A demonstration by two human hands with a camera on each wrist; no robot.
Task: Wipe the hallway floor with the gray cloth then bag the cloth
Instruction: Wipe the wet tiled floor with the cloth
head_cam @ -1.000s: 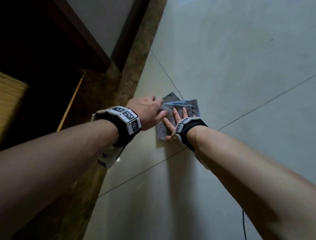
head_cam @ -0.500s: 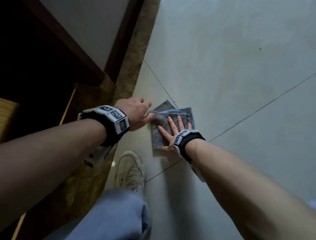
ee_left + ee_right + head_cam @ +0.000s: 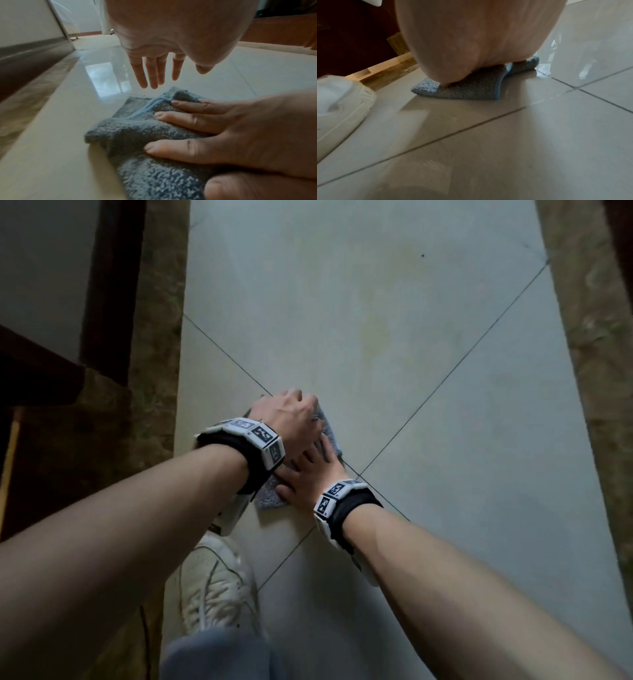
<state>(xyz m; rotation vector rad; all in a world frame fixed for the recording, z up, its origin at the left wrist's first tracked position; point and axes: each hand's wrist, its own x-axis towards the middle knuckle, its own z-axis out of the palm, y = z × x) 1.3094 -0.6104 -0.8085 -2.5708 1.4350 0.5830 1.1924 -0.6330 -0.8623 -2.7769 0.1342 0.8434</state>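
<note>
You are in the wiping stage: your right hand (image 3: 310,474) presses the gray cloth (image 3: 137,129) flat on the hallway floor (image 3: 394,354), fingers (image 3: 188,119) straight and spread. Your left hand (image 3: 291,422) hovers above it, fingers loosely extended, holding nothing. Bagging remains; no bag is visible.

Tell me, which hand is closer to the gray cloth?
Right. The right hand presses flat on the gray cloth; the left hand hovers just above it, fingers straight, not touching.

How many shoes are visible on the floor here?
1: a white shoe on the tiled floor, just behind the gray cloth. The other foot is out of view.
</note>
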